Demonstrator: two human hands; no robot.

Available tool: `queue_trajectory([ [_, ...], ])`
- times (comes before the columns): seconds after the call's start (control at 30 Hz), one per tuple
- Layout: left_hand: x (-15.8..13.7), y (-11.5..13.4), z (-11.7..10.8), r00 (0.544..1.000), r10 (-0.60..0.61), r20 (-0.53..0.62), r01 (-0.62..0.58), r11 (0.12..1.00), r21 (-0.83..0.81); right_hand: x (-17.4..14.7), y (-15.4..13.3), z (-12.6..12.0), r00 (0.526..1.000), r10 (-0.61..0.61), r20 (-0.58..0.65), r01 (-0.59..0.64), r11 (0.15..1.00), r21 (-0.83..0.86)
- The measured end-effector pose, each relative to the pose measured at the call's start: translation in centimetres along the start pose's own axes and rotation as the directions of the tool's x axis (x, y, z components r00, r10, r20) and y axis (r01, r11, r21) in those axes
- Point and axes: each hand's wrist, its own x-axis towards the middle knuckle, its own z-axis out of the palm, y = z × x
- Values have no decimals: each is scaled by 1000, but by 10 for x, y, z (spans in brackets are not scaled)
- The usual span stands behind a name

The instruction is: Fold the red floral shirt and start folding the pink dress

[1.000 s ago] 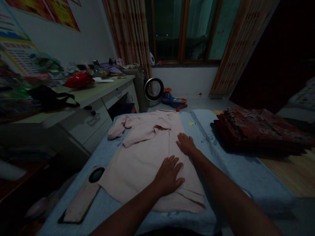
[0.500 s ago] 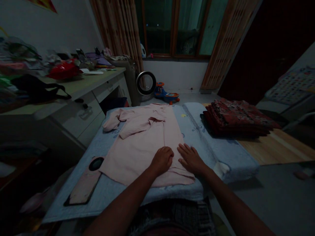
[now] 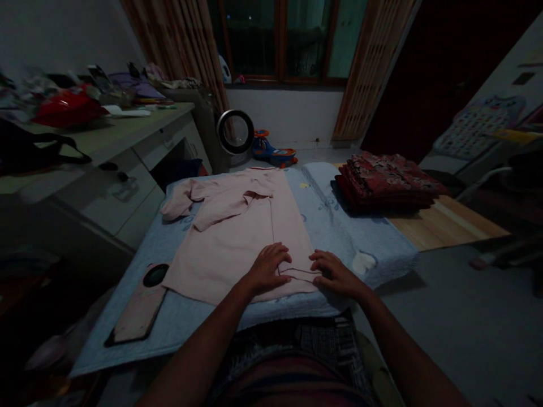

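A pale pink shirt (image 3: 229, 257) lies spread on a blue patterned cloth (image 3: 324, 217), its sleeves laid across the upper body. Near its lower right part, my left hand (image 3: 267, 268) rests on the fabric, fingers bent and the thumb apart from them. Across a narrow creased strip, my right hand (image 3: 337, 275) touches the shirt's right edge, likewise with bent fingers and a separate thumb. Both hands are open on the cloth. Some of the hem is hidden under them.
A phone (image 3: 138, 308) lies left of the shirt. Folded dark red patterned clothes (image 3: 388, 183) are stacked on the right, partly over a wooden board (image 3: 453, 226). A cluttered desk (image 3: 139, 133) stands left. Behind are a round-framed object (image 3: 220, 133) and a blue ride-on toy (image 3: 271, 152).
My right hand has gone from lying flat to bent fingers at the shirt's edge. The left thumb has spread from its fingers. The lower fold looks straighter, and the view has shifted.
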Motion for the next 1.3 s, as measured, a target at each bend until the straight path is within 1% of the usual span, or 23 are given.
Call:
queue_trajectory([
  [0.13, 0, 0, 3, 998, 2, -57, -3, 1000, -7, 3, -10, 0, 1000, -4, -23, 3, 998, -57],
  [0.27, -2, 6, 5, 994, 8, -113, -8, 1000, -4, 5, -17, 4, 997, 21, -75, -29, 994, -108],
  [0.4, -6, 12, 5, 983, 32, -179, -35, 999, -13, 4, -21, 12, 982, 41, -187, -64, 991, -121],
  [0.5, -6, 14, 5, 973, 25, -227, -32, 999, -29, 3, -22, 18, 953, 52, -298, -98, 985, -143],
  [0.57, -6, 15, 4, 973, 20, -230, -26, 999, -21, 2, -21, 21, 936, 57, -349, -119, 980, -159],
  [0.63, -6, 15, 4, 976, 20, -215, -22, 1000, -3, 1, -19, 24, 935, 49, -352, -121, 975, -186],
  [0.73, -7, 18, 3, 979, 12, -203, -12, 1000, 4, 1, -16, 28, 945, 31, -324, -109, 968, -227],
  [0.87, -10, 23, 5, 984, -6, -175, 7, 1000, 4, 3, -18, 30, 936, 29, -351, -115, 967, -226],
  [1.03, -12, 24, 9, 975, -51, -215, 52, 999, 1, 3, -18, 33, 930, 5, -368, -91, 972, -215],
  [1.2, -12, 27, 9, 973, -33, -228, 40, 999, 27, 2, -17, 33, 937, -6, -350, -81, 969, -234],
  [1.3, -11, 29, 8, 974, -40, -224, 54, 997, 59, 2, -18, 32, 939, 4, -344, -90, 968, -235],
])
